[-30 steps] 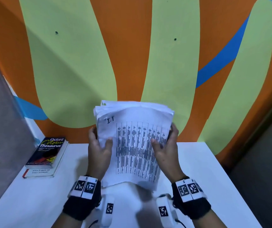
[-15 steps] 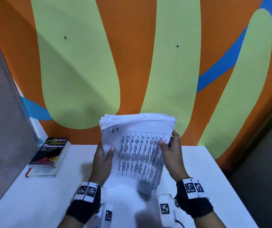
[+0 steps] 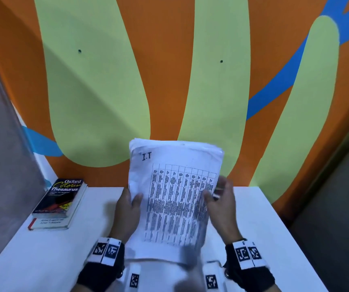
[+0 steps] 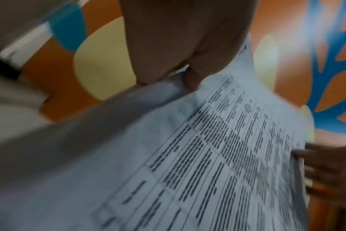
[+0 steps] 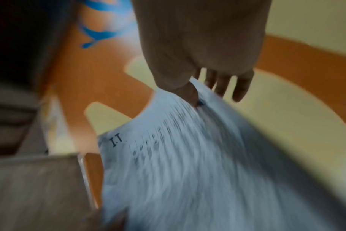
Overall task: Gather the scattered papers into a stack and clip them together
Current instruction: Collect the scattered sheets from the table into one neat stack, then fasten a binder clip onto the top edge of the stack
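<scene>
Hands (image 3: pixel 128 209) (image 3: pixel 222 204) upright, flanking papers (image 3: pixel 175 197)

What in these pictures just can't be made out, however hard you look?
- Table print on the stack of papers: too small in the head view, smeared by motion in both wrist views.
- The stack's bottom edge: blurred in the head view.
- The right hand: motion-blurred in the head view, so its grip is unclear.
- A clip: none visible in any view.
- The lower book under the thesaurus: mostly covered by it.
</scene>
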The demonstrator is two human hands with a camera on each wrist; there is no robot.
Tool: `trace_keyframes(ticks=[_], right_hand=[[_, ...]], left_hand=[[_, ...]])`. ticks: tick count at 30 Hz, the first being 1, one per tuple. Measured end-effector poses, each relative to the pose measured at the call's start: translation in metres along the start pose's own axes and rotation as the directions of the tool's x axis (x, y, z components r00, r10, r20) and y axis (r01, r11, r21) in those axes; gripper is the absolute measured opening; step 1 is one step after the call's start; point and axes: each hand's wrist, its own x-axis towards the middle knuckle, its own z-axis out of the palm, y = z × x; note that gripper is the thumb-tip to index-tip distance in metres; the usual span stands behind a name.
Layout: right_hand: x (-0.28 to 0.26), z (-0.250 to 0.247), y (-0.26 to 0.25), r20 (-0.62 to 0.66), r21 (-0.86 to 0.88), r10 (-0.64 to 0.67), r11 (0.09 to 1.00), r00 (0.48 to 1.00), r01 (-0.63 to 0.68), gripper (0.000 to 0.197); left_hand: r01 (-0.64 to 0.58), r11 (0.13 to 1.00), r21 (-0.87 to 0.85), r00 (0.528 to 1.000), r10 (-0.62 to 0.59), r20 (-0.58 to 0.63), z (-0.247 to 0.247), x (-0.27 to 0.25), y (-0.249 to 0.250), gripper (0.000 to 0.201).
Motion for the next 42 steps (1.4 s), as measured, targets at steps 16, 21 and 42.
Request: trace_keyframes(ticks=[16, 21, 42], right_hand=[[0.038, -0.040, -0.020, 0.239, 0.090, -0.145, 0.988, 0.960, 0.126, 0.027], [0.023, -0.043, 0.015, 0.189, 0.270, 0.014, 0.961, 0.982, -0.065, 0.025], [-0.026, -0.021, 0.089, 0.084, 0.005, 0.059, 0.998, 0.995, -0.060, 0.013]], left_hand=[[-0.020, 0.979, 0.204, 0.940, 0.088, -0.329, -0.062, 0.005, 0.016, 0.082], [0.170, 0.953, -0.250, 0.982, -0.184, -0.034, -0.066, 0.004, -0.028, 0.060], [0.135, 0.973, -0.185, 0.970, -0.168, -0.175, -0.027, -0.020, -0.064, 0.052]])
